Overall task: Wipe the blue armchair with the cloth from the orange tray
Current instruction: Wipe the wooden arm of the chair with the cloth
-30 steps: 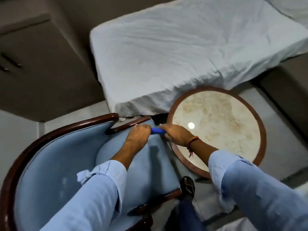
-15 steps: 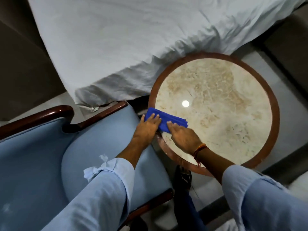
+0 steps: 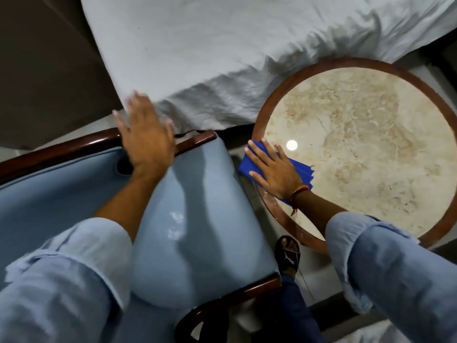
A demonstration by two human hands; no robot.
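- Half a second ago both hands were on the blue cloth (image 3: 277, 167) at the near rim of the round table (image 3: 366, 134); now the left hand (image 3: 146, 137) has come off it and hangs, blurred, over the armchair's wooden arm rail (image 3: 195, 142), fingers spread wide and holding nothing.
- The right hand (image 3: 274, 169) alone is on the cloth, palm down and fingers flat and splayed, pressing the folded cloth onto the marble top rather than gripping it.
- A second ago the cloth was bunched between the two hands over the chair; it now lies on the table edge, one corner jutting past the rim toward the blue armchair (image 3: 197, 219).
- Judged from this, the wiping has paused or ended: the cloth is off the upholstery, being flattened or set down (no orange tray is in view, so a return there cannot be confirmed).
- The seat cushion shows a few pale smudges near its middle, which may want another pass.
- The table top is polished, pale veined stone in a brown wooden ring, bare but for the cloth and a bright lamp reflection.
- Behind chair and table lies a bed under a rumpled white sheet (image 3: 222, 58); the floor is pale, and a sandalled foot (image 3: 288, 253) stands between chair and table.
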